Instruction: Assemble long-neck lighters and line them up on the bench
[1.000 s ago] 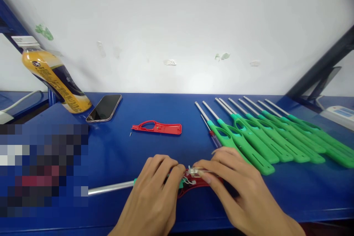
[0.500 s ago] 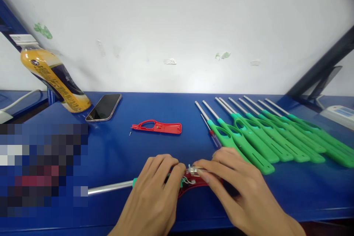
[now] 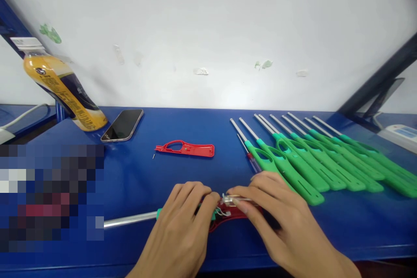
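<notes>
A plain white wall backs a blue bench (image 3: 137, 182), and near its front edge both hands meet over an opened red lighter body (image 3: 230, 216) that lies flat on the surface. The left hand (image 3: 182, 230) curls its fingers down over the front of that lighter, just where a green collar meets the metal nozzle tube (image 3: 130, 220), which runs out to the left of the lighter. The right hand (image 3: 280, 221) pinches a small clear part (image 3: 233, 200) between thumb and forefinger, right above the lighter's open cavity, where thin white wires show. Beyond the lighter lies a separate red shell half (image 3: 185, 149) with a tiny pin just to its left; to the lighter's right is a row of finished green lighters (image 3: 309, 160), and a small screwdriver lies by the nearest of them. Far beyond and to the left of the lighter are a phone (image 3: 123, 125) and a tilted yellow bottle (image 3: 61, 91). The lighter looks light and stiff, though its wires and small inner parts seem delicate; the rigid shell edges and the collar look like the safest places to grip.
</notes>
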### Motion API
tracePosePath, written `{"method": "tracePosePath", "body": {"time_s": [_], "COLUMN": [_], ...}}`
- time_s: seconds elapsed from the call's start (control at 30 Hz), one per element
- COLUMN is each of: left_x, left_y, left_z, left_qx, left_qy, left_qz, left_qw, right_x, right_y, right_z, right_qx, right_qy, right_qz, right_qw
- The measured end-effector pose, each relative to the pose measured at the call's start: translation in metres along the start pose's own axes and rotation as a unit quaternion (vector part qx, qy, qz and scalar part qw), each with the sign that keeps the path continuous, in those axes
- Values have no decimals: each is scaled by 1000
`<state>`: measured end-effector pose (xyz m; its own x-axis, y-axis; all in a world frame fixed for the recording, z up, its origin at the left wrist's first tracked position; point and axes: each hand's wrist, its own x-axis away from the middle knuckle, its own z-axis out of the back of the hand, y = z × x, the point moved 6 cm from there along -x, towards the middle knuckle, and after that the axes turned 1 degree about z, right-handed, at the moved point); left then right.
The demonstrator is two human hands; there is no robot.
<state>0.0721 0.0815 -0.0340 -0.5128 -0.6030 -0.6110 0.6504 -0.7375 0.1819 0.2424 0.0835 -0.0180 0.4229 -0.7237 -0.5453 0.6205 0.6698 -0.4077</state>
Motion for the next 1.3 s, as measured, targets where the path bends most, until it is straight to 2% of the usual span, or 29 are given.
{"method": "tracePosePath", "body": {"time_s": [0.2, 0.4, 0.9, 1.3], "left_x": [4, 11, 15, 14], "left_y": [-1, -1, 1, 0], "left_z": [10, 12, 5, 7], "left_qx": [-40, -42, -47, -29], "left_qy": [5, -43, -91, -72], "left_qz": [13, 25, 4, 15], "left_qw": [999, 998, 995, 997], "right_x": [2, 3, 3, 3], "right_y": [10, 12, 13, 16], "right_z": [-2, -4, -7, -8], "right_qx": [-5, 6, 59, 67], "right_qy": [13, 5, -17, -15], "right_qz": [-47, -59, -44, -12], "right_qw": [999, 998, 997, 998]}}
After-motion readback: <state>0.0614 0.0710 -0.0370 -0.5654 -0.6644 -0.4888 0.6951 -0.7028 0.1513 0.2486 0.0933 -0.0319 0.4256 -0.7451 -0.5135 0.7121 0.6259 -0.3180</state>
